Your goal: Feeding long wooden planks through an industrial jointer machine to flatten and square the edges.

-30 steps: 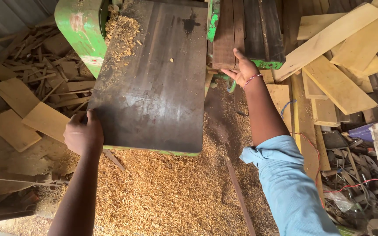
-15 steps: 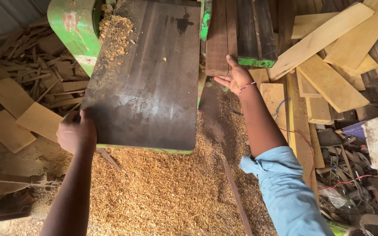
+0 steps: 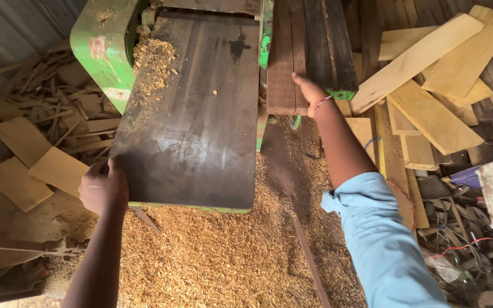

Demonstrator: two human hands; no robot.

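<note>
Sawdust [image 3: 212, 268] covers floor below hands; offcuts [image 3: 429, 97] (pale planks) crowd right.

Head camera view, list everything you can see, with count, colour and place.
Machine table: one, dark metal, centre, dusted with shavings.
Machine body: one, green, upper left.
Dark planks: a few, dark brown, stacked right of the machine table.
Pale boards: several, light yellow, upper right.
Offcuts: many, brown, piled on the left.
Sawdust: a thick layer, tan, on the floor below the table.
Red wire: one, lower right.
Left hand: grips the table's near left corner.
Right hand: rests against the dark planks, light blue sleeve, thread bracelet on the wrist.
</note>
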